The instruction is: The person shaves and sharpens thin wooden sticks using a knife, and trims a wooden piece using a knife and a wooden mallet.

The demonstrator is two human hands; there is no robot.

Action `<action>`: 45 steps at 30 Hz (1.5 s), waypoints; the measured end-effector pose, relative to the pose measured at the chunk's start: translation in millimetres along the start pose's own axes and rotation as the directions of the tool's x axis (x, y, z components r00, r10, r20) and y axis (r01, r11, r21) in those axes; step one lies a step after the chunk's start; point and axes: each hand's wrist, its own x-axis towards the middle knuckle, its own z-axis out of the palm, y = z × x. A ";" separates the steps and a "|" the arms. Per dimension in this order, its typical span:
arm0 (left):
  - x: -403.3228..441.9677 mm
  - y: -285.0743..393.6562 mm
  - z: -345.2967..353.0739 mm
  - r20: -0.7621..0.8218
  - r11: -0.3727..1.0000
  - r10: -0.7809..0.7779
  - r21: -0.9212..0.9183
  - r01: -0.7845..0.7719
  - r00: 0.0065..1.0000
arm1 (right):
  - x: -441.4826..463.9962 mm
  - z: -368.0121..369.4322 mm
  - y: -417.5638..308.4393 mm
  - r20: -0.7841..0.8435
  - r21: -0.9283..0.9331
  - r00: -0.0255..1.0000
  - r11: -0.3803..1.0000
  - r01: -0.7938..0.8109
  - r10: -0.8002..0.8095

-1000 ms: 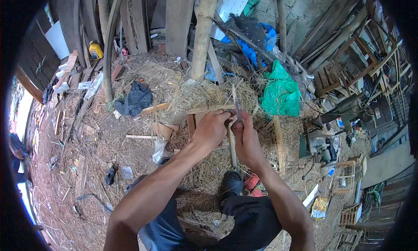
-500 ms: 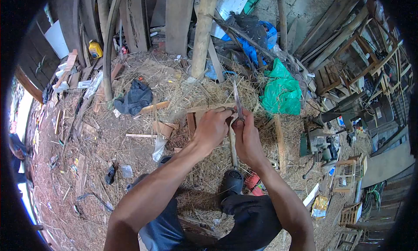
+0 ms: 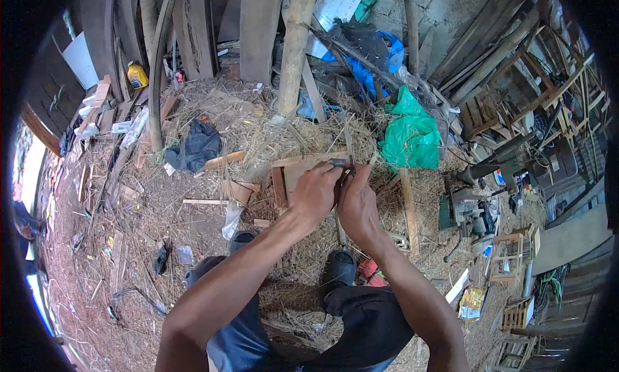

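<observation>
In front of me both hands meet above the litter-strewn ground. My right hand (image 3: 358, 207) is closed around the lower end of a narrow, knife-like metal blade (image 3: 349, 140), which points away from me. My left hand (image 3: 316, 191) is closed too, pinching a small dark grey piece (image 3: 336, 162) against the blade's side. The fingers hide most of that piece and the blade's lower end. Beneath the hands are a wooden frame (image 3: 303, 160) and, partly covered, an upright wooden stick (image 3: 342, 233).
Around me lie a black plastic bag (image 3: 195, 146), a green plastic bag (image 3: 409, 130) and a wooden post (image 3: 296, 56). A wooden strip (image 3: 410, 207) lies to the right. My dark shoe (image 3: 340, 267) is beside a red object (image 3: 372, 272). Wooden frames (image 3: 512, 256) stand farther right.
The blade has turned slightly and looks thinner, nearer edge-on. The dark grey piece in my left fingers now shows more. Both hands remain together, and the whole view has shifted a little.
</observation>
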 end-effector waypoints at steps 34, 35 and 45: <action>-1.8 47.1 -5.8 0.357 0.474 -0.434 -0.690 0.547 0.827 | 41.6 -27.0 -2.9 -0.022 0.011 0.924 0.924 -0.382 0.382; -3.3 40.6 -4.4 0.355 0.505 -0.359 -0.704 0.500 0.863 | 48.8 -13.9 15.6 -0.028 0.016 0.926 0.926 -0.377 0.378; -6.4 17.4 -21.7 -0.150 0.987 0.067 0.153 -0.043 0.986 | 70.5 -14.4 2.5 0.287 0.215 0.893 0.885 -0.413 0.347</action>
